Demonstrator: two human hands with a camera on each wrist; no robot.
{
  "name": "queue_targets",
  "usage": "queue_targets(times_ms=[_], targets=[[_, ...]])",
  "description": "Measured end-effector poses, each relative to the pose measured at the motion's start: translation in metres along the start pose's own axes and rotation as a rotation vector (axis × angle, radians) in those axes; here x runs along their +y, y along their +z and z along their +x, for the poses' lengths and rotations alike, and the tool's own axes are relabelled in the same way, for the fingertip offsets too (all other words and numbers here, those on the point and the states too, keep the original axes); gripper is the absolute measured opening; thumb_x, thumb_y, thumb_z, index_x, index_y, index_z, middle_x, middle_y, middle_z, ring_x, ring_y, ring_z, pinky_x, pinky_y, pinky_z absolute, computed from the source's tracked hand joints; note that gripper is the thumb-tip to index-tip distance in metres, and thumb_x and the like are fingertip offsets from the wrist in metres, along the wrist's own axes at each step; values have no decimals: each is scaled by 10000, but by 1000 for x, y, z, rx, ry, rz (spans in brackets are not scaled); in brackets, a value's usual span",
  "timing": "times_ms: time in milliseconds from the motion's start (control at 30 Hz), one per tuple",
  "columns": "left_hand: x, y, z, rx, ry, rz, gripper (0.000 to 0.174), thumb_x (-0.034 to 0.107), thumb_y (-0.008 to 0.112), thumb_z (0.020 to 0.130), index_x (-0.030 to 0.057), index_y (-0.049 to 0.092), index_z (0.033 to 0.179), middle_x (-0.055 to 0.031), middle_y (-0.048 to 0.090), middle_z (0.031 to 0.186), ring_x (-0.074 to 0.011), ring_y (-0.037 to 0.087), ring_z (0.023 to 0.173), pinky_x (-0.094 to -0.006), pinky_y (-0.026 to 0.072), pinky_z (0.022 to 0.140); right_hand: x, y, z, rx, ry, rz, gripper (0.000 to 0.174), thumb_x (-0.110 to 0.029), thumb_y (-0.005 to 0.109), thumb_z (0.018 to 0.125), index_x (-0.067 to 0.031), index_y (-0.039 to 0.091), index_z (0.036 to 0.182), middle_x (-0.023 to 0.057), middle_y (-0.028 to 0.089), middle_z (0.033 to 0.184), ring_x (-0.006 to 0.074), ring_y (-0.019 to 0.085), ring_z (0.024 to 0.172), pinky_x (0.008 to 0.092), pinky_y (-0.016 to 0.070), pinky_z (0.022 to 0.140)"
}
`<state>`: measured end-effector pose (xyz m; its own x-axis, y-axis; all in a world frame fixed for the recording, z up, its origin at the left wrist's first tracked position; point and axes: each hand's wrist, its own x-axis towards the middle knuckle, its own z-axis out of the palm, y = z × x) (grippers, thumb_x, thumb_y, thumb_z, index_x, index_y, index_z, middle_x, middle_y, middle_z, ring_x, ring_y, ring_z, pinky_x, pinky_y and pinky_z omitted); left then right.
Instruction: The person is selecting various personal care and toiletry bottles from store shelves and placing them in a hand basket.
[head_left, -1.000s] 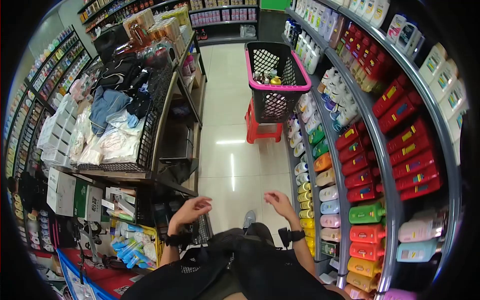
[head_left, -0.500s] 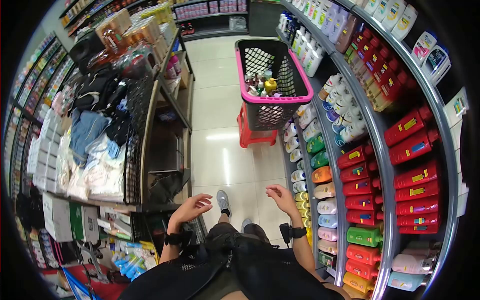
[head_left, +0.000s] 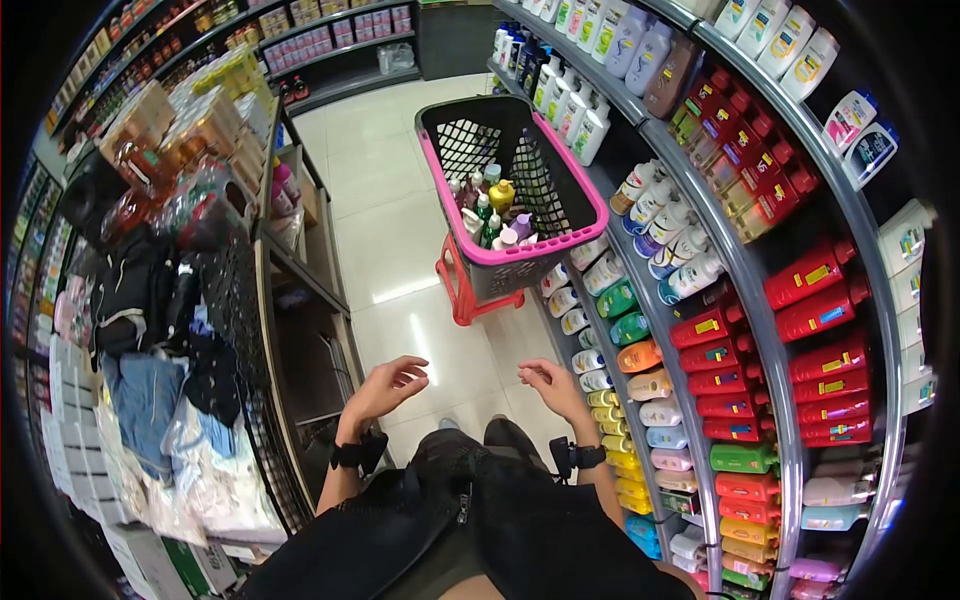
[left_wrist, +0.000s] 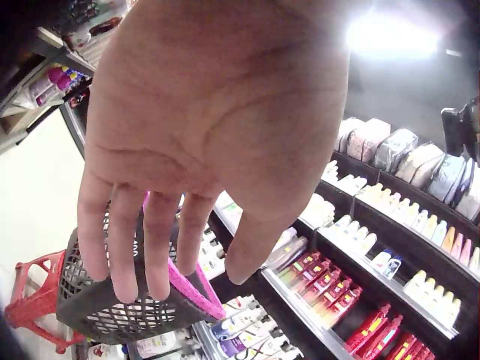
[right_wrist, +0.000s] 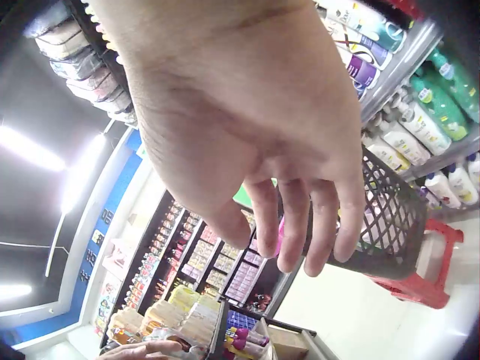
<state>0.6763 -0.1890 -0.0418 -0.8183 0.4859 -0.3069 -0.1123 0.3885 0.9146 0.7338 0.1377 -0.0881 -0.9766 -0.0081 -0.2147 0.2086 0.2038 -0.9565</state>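
My left hand [head_left: 388, 388] is held out in front of the body with relaxed fingers, holding nothing. In the left wrist view its palm and straight fingers show bare. Opposite it, my right hand [head_left: 553, 388] hovers with fingers loosely bent and also holds nothing, as the right wrist view shows. Ahead of both hands stands a black mesh basket [head_left: 530, 262] with a pink rim. Several pump bottles lie in it, among them a gold pump bottle [head_left: 501, 196]. The basket rests on a red plastic stool [head_left: 462, 290].
Shelves of shampoo and body-wash bottles line the right side, with red bottles [head_left: 808, 275] nearest. On the left a display table carries folded clothes [head_left: 145, 410] and boxed goods [head_left: 205, 125]. A tiled floor [head_left: 375, 240] runs between them toward back shelves [head_left: 340, 75].
The basket and stool appear closer and lower in view, with more of the bottles inside showing. The view has swung right along the aisle. Both hands stay raised and hold nothing.
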Motion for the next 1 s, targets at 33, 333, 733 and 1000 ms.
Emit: queue_targets(times_ms=[33, 333, 733, 1000], targets=[[1, -8, 10, -16, -1, 2, 383, 240, 647, 894, 20, 578, 1200, -98, 679, 994, -173, 647, 829, -303, 524, 774, -1, 2, 8, 20, 4, 0, 239, -154, 623, 910, 14, 637, 1078, 72, 680, 895, 121, 640, 819, 256, 502, 763], [7, -78, 112, -50, -32, 44, 374, 230, 645, 897, 21, 579, 1200, -97, 676, 998, -161, 643, 841, -297, 521, 789, -29, 0, 122, 163, -5, 40, 216, -148, 610, 918, 20, 642, 1050, 86, 691, 889, 134, 659, 835, 259, 511, 750], [71, -169, 239, 66, -81, 171, 368, 206, 650, 895, 21, 583, 1205, -96, 677, 970, -144, 648, 833, -279, 522, 777, -103, -31, 330, 309, -274, -186, 131, -81, 605, 879, 8, 650, 963, 147, 683, 849, 253, 673, 718, 331, 514, 642], [94, -192, 336, -207, -60, 225, 390, 239, 652, 894, 30, 572, 1213, -110, 673, 1018, -192, 649, 882, -319, 522, 798, -81, -38, 359, 463, -217, -190, 124, -72, 609, 868, -9, 646, 968, 144, 681, 859, 275, 670, 755, 347, 509, 650]])
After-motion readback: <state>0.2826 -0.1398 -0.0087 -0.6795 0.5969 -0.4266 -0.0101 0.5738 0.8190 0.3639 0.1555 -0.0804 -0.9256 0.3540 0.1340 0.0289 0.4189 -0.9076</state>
